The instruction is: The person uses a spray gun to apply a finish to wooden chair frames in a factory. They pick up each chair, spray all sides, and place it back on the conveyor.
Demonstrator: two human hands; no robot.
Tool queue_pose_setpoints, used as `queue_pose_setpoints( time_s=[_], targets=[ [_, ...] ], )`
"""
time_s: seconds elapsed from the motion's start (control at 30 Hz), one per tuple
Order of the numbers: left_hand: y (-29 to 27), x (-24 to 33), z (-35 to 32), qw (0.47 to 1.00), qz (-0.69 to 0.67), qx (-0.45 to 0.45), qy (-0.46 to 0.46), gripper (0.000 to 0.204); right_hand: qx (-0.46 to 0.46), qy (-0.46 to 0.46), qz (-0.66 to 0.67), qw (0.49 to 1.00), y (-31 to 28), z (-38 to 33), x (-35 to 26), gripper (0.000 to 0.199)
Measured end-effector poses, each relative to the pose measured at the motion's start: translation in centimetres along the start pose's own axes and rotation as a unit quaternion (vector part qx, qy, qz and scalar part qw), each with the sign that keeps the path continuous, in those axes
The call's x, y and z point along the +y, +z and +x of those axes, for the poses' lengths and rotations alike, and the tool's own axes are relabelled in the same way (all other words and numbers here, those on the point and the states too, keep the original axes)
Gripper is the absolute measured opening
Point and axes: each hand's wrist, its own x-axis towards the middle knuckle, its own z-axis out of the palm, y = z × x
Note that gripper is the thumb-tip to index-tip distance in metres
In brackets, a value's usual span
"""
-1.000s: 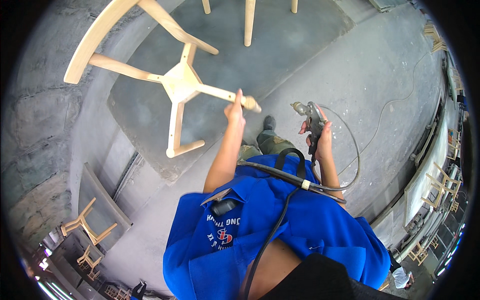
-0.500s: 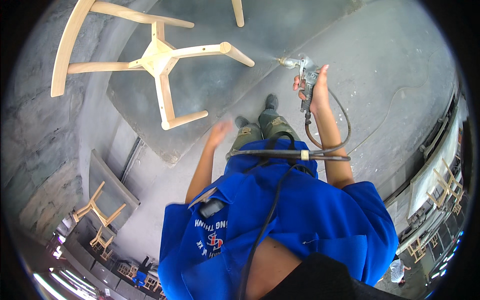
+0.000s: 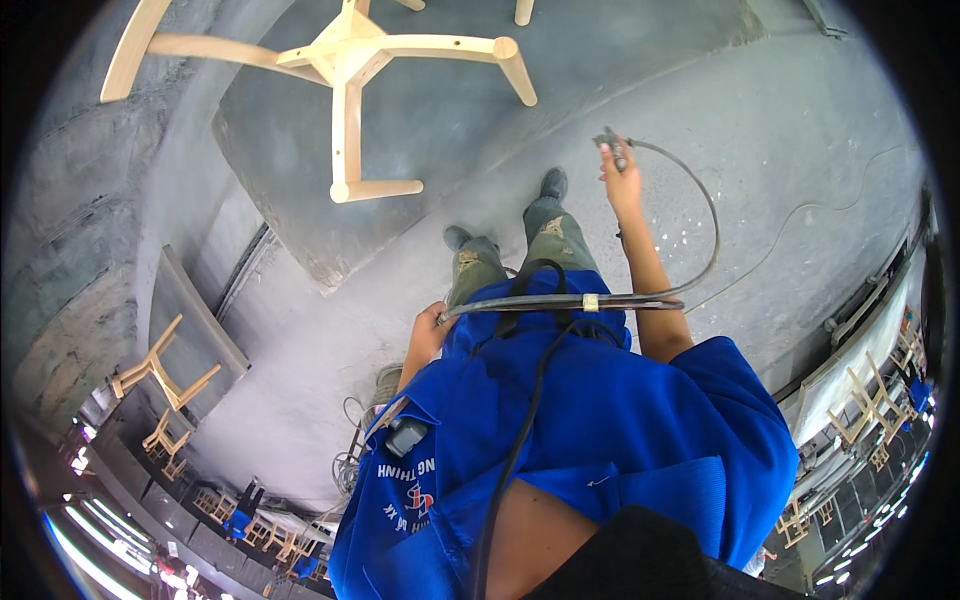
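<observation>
As I look on, stock is: 1 spray gun [image 3: 607,137], in R hand [image 3: 623,186], fingers wrapped round its handle; prob. rigid metal w/ some heft, best held there; hose [image 3: 525,303] bendy, likely tugs. 1 wooden chair frame [image 3: 352,55], ahead-left of person, apart from both hands; prob. stiff, fairly light, maybe slick if coated; take by leg or rail. L hand [image 3: 427,333] at hose, near waist; can't tell if gripping.

Up on the worker's head, a fisheye camera faces down, close over the blue shirt [image 3: 630,410], toward the floor [image 3: 765,190].
</observation>
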Motion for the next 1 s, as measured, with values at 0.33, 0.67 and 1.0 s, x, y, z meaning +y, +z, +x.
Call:
queue_pose_setpoints(
  time_s=[0.33,0.67,1.0],
  targets=[
    [-6.0,-12.0,0.7,0.995,0.038,0.065,0.057,0.023,-0.251,-0.219,-0.43,0.839,12.2,-5.9,-9.7,0.053],
    [-7.0,-11.1,2.9,0.976,0.017,0.006,0.217,0.021,0.051,-0.383,-0.376,0.842,3.0,-18.7,-23.5,0.053],
    [-6.7,-6.4,-0.4,0.972,0.003,0.073,0.224,0.041,-0.014,-0.147,0.129,0.981,6.5,-16.9,-24.0,0.045]
  ],
)
